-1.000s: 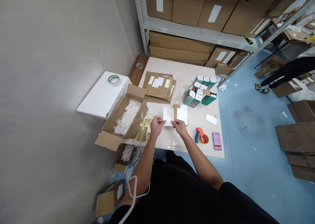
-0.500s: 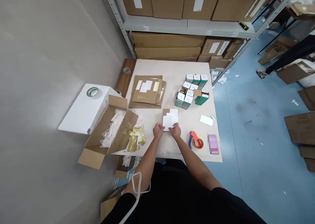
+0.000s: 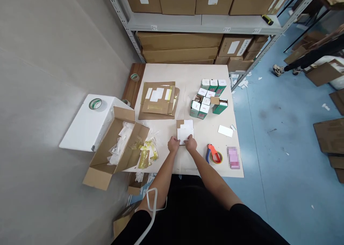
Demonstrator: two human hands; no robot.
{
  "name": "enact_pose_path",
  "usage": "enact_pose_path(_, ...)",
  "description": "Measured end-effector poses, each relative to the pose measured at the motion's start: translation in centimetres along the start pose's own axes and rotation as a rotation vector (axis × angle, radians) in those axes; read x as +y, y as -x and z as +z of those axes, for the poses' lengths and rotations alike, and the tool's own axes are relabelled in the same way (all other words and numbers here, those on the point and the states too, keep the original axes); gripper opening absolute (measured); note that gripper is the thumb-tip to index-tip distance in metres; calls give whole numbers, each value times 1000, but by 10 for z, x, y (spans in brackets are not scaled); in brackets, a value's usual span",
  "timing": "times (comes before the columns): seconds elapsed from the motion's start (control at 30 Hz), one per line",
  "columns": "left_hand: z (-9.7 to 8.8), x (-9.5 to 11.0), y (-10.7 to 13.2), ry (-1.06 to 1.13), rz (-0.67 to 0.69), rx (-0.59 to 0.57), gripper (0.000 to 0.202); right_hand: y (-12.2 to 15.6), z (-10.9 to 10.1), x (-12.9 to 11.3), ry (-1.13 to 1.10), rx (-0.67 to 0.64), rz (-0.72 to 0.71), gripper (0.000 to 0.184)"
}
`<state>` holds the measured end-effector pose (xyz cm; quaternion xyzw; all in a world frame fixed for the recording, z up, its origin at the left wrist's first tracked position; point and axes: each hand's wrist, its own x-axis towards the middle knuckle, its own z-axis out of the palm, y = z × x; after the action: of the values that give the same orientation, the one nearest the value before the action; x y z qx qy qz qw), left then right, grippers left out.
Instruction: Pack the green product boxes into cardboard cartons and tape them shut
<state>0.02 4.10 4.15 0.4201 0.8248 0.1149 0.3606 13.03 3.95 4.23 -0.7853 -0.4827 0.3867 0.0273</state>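
Note:
My left hand point(image 3: 173, 144) and my right hand point(image 3: 190, 143) meet at the near edge of a white label sheet point(image 3: 185, 133). Each hand pinches one near corner of it. The sheet lies over a small brown cardboard piece point(image 3: 180, 123) on the pale table point(image 3: 188, 76). Several green and white small boxes point(image 3: 208, 98) stand in a cluster beyond the sheet, to the right. A stack of flat brown envelopes point(image 3: 158, 101) with white labels lies beyond it, to the left.
An orange tape dispenser point(image 3: 213, 154) and a pink object point(image 3: 232, 157) lie right of my hands, with a white card point(image 3: 225, 131) behind them. An open carton point(image 3: 118, 148) of scraps hangs off the table's left edge beside a white box point(image 3: 88, 125). Shelves hold cartons point(image 3: 178, 46). A person's legs point(image 3: 303, 60) stand far right.
The two white sheets that lay side by side have been brought together over the brown piece. Both hands drew closer together and nearer to me. The camera tilted and shifted.

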Motion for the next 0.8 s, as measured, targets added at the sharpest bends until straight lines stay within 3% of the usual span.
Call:
enact_pose_path(0.27, -28, 5, -18, -306, 55, -142, 39, 4, -1, -2, 89, 54, 15, 27)
enact_pose_path(0.37, -29, 2, -19, -310, 355, -163, 39, 13, 2, 1, 103, 176, -36, 35)
enact_pose_path(0.47, -21, -1, -19, -292, 663, -243, 57, 23, 11, 10, 85, 343, -57, 54)
enact_pose_path(0.63, -12, -9, -29, -430, 575, -504, 83, 32, 27, 29, -107, 271, -56, 69)
enact_pose_path(0.8, -20, -24, -42, -386, 625, -558, 81, 41, 41, 34, -290, 281, -62, 67)
